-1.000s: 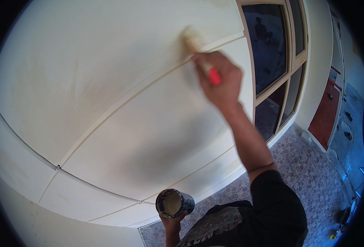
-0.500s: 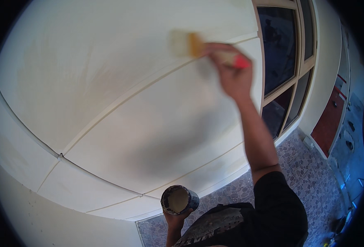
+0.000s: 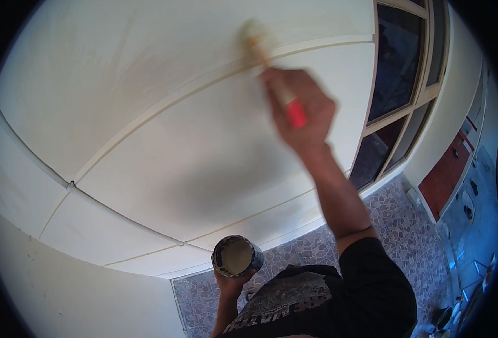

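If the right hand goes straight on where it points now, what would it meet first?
Probably the pale wall, near the long strip; the brush in the right hand points there, though blur leaves the exact gap unclear.

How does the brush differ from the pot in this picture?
The brush is slim with a red handle end; the pot is wide, round and dark. The right hand holds the brush high against the wall; the left hand holds the pot lower. Both are held in one hand.
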Demonstrator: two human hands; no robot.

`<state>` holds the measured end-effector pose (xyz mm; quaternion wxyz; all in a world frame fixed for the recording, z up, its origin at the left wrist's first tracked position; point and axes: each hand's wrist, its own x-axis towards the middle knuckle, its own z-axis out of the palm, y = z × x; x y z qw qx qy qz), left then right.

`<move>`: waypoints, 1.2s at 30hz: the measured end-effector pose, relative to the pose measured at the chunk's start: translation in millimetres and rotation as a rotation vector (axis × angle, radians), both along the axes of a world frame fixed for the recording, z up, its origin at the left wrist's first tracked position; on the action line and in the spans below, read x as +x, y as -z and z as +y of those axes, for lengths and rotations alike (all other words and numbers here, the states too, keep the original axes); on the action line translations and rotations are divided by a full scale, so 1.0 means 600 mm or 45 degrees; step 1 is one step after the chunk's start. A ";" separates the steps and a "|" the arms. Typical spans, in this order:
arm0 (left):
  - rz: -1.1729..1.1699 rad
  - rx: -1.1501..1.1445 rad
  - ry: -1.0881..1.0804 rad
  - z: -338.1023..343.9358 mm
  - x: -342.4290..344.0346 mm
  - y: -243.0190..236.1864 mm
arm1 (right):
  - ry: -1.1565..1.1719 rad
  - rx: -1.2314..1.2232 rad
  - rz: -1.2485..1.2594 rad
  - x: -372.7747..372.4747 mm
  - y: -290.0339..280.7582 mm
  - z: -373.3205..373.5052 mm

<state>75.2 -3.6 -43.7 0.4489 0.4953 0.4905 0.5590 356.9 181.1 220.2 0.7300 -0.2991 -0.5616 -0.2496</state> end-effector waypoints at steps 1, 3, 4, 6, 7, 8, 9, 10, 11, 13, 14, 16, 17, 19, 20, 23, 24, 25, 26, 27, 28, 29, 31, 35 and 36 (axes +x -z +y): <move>0.003 0.011 0.023 0.002 0.005 -0.004 | 0.024 -0.050 -0.114 -0.042 0.004 -0.004; 0.016 0.008 0.025 0.003 0.011 -0.005 | -0.156 -0.091 -0.077 -0.126 0.014 -0.003; 0.031 0.008 0.033 0.000 0.012 -0.005 | -0.241 -0.060 -0.063 -0.157 0.012 -0.002; -0.010 -0.006 0.010 -0.009 0.010 -0.006 | -0.486 -0.126 -0.099 -0.200 0.004 -0.014; -0.055 -0.015 -0.005 -0.013 0.007 -0.007 | -0.675 -0.183 -0.071 -0.211 0.004 -0.020; -0.050 -0.025 -0.002 -0.020 0.006 -0.009 | -0.862 -0.242 -0.040 -0.217 0.006 -0.024; -0.007 -0.041 -0.038 -0.026 0.001 -0.013 | -0.858 -0.250 -0.029 -0.214 0.009 -0.019; 0.032 -0.052 -0.077 -0.030 0.002 -0.014 | -0.748 -0.148 -0.017 -0.198 0.010 -0.008; 0.033 -0.063 -0.073 -0.031 0.001 -0.012 | -0.637 -0.051 -0.007 -0.178 0.010 0.005; -0.062 -0.055 -0.103 -0.038 -0.006 -0.007 | -0.636 -0.101 0.137 -0.102 0.004 0.030; -0.064 -0.075 -0.108 -0.044 -0.014 -0.005 | -0.583 -0.099 0.137 -0.062 -0.001 0.029; -0.084 -0.061 -0.129 -0.051 -0.028 -0.001 | -0.375 -0.031 0.129 0.004 -0.001 0.030; -0.075 -0.051 -0.144 -0.054 -0.032 0.003 | -0.327 0.008 0.165 0.040 0.005 0.035; -0.118 -0.079 -0.172 -0.064 -0.035 0.006 | -0.004 0.032 0.251 0.102 0.009 0.017; -0.154 -0.081 -0.194 -0.065 -0.035 0.007 | 0.103 0.222 0.197 0.154 0.017 0.031; -0.137 -0.107 -0.201 -0.071 -0.040 0.008 | 0.211 0.330 0.443 0.216 0.037 -0.006; -0.122 -0.118 -0.200 -0.071 -0.039 0.009 | 0.195 0.336 0.545 0.233 0.049 -0.024; -0.125 -0.124 -0.202 -0.070 -0.042 0.013 | 0.174 0.341 0.649 0.244 0.064 -0.041; -0.131 -0.104 -0.221 -0.072 -0.043 0.018 | 0.046 0.261 0.848 0.251 0.084 -0.067; -0.137 -0.084 -0.243 -0.077 -0.045 0.022 | -0.084 0.174 1.045 0.254 0.107 -0.094; -0.142 -0.094 -0.243 -0.078 -0.044 0.025 | -0.120 0.171 1.080 0.261 0.128 -0.115; -0.131 -0.084 -0.242 -0.076 -0.047 0.028 | -0.157 0.166 1.116 0.265 0.155 -0.131; -0.099 -0.077 -0.221 -0.077 -0.045 0.026 | -0.098 0.040 1.180 0.292 0.228 -0.160; -0.119 -0.102 -0.201 -0.072 -0.046 0.024 | 0.118 -0.231 1.241 0.306 0.351 -0.175; -0.123 -0.105 -0.197 -0.070 -0.051 0.026 | 0.127 -0.257 1.201 0.300 0.366 -0.172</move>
